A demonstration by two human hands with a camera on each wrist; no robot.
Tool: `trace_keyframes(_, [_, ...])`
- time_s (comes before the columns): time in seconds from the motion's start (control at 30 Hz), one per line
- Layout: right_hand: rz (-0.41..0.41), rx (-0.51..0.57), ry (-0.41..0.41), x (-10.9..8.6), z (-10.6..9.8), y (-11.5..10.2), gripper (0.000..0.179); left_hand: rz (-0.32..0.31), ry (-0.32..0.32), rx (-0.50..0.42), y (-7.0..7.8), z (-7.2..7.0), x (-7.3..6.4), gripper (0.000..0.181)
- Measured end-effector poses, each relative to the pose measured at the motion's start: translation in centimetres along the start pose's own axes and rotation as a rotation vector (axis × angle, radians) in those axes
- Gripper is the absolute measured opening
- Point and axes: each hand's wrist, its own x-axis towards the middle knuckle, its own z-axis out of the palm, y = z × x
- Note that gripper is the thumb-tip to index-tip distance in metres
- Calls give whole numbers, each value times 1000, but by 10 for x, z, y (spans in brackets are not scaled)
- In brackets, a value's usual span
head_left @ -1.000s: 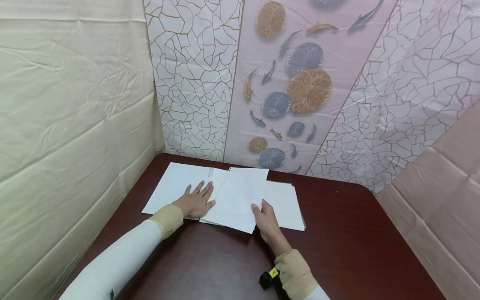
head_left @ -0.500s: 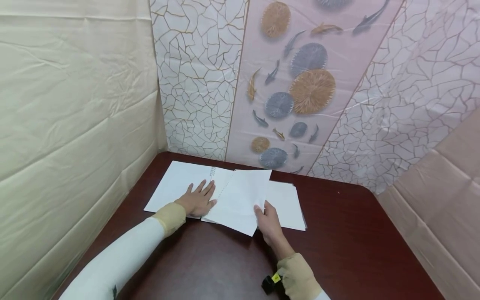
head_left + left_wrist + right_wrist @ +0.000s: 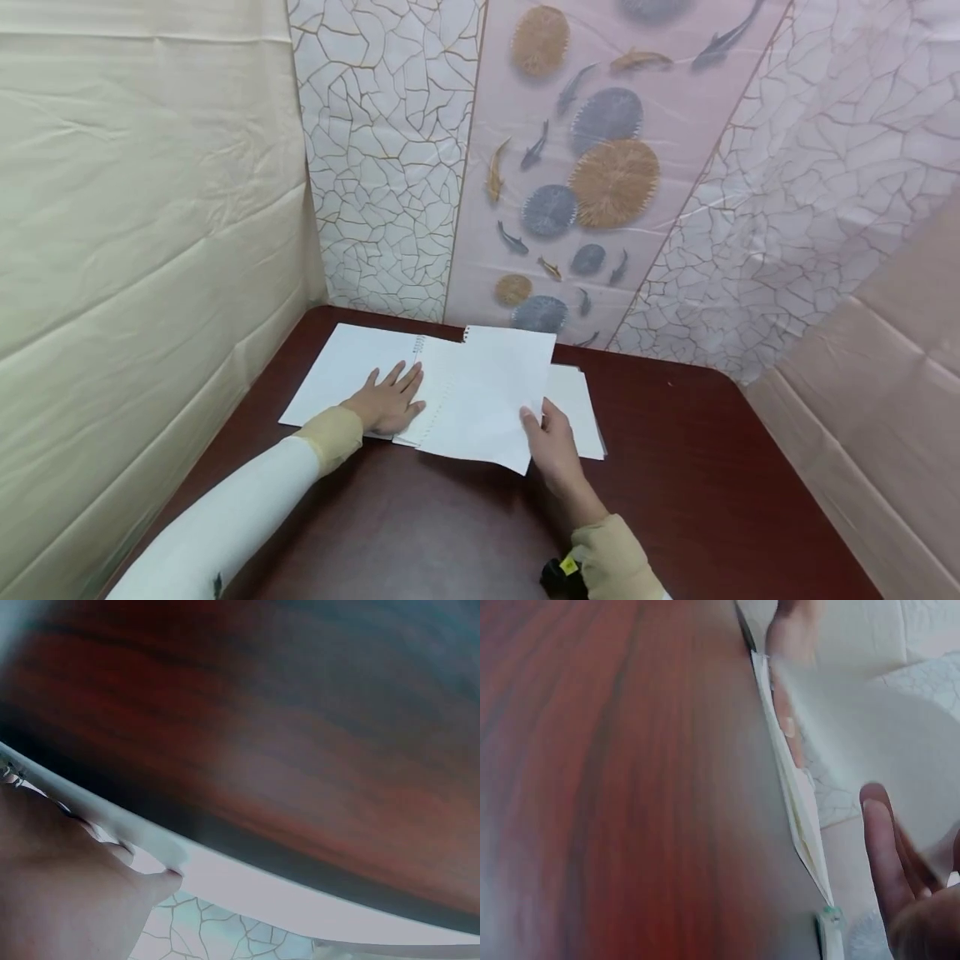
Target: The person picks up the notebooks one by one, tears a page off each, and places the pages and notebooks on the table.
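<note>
A white spiral notebook lies open toward the back left of the table, its coil showing at the top middle. My left hand rests flat on it beside the coil, fingers spread. A white sheet with a row of punched holes down its left edge overlaps the notebook's right side. My right hand pinches this sheet at its right edge, thumb on top. In the right wrist view the sheet bows up above the notebook pages, and the fingers are at its edge.
A stack of white paper lies to the right, partly under the raised sheet. The dark red-brown table meets a patterned wall covering at the back and beige cloth at the left. A black device with a yellow tag is at my right wrist.
My right hand has drawn the sheet rightward, and its punched edge now stands away from the coil, top corner above the notebook's edge. My left hand has stayed on the notebook.
</note>
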Motion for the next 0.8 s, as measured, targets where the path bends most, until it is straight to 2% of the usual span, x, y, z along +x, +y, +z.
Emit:
trace_keyframes(0.13, [34,126,-86,6,-18,-6,40,-2,-9,-2,0,1,0,75])
trace_keyframes(0.23, [51,130,-212,13,-33,-17,44,-16,-25,22,0,1,2,75])
trace_keyframes(0.33, [16,58,-410,21,-44,-32,42,-21,-29,45,0,-1,-1,70])
trace_keyframes(0.4, [-29,-15,-549,26,-48,-42,39,-10,-21,55,1,-6,-8,65])
trace_keyframes(0.53, [-107,-161,-766,31,-47,-54,30,86,54,-12,-9,1,-10,77])
trace_keyframes(0.63, [-158,-248,-870,31,-41,-56,20,106,32,-52,-14,5,-3,87])
trace_keyframes(0.73, [-194,-312,-931,29,-29,-53,15,48,-22,-1,-10,-3,1,89])
trace_keyframes(0.8, [-234,-353,-951,28,-18,-50,14,16,-28,40,-8,-7,0,88])
